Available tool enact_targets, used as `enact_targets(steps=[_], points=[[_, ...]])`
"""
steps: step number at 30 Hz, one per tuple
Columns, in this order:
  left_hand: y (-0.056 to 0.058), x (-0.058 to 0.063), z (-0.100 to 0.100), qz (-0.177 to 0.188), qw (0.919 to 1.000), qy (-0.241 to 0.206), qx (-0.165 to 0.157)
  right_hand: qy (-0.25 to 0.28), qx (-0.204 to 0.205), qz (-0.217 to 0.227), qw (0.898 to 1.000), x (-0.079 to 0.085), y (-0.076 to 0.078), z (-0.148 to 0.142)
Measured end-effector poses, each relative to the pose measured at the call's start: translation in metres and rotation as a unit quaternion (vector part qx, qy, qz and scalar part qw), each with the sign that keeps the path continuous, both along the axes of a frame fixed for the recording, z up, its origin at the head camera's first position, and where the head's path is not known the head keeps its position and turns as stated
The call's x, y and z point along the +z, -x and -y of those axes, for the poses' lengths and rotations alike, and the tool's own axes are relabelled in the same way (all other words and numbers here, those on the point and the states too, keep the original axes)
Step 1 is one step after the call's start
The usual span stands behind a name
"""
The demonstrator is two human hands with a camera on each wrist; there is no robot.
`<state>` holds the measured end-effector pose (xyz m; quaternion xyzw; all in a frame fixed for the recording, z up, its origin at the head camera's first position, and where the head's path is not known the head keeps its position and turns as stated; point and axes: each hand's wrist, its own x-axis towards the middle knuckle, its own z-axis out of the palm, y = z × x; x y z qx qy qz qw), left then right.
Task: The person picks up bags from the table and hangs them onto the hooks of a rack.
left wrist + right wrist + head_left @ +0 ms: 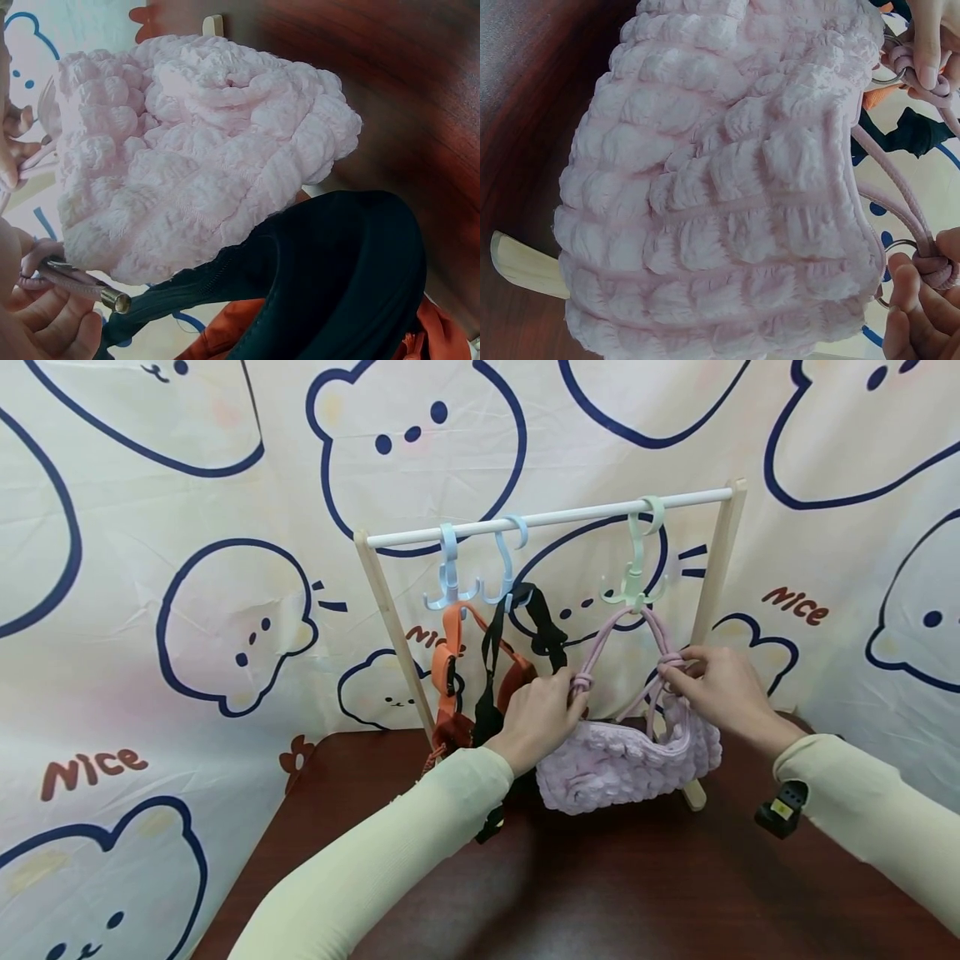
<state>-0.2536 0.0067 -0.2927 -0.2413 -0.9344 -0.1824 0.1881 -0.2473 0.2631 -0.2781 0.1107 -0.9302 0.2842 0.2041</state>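
A puffy pink quilted handbag (622, 772) hangs by its cord handle from a pale green hook (633, 577). My left hand (542, 714) pinches the handle's left knot; the left wrist view shows a metal-tipped cord end (114, 300) by the fingers. On the other side, my right hand (722, 687) holds the right knot (936, 270) between thumb and fingers, near a metal ring. Left of the handbag hang a black bag (337, 277) and an orange bag (453, 727), largely hidden behind my left arm.
A wooden rack with a white rod (585, 515) stands on the dark brown table (622, 877). Two light blue hooks (448, 568) hang on the rod's left half. Behind is a cloth backdrop (247, 735) with bear drawings.
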Motion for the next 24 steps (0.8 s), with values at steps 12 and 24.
enact_targets(steps=[12,24], points=[[0.0007,-0.0039,-0.0027,-0.005,1.0,0.004,0.007,0.002,-0.001,0.005,1.0,-0.0011,0.0032,0.0043],[0.0004,-0.0029,-0.0006,0.004,1.0,0.003,0.004,0.004,-0.002,0.026,1.0,-0.0006,0.0062,0.0044]])
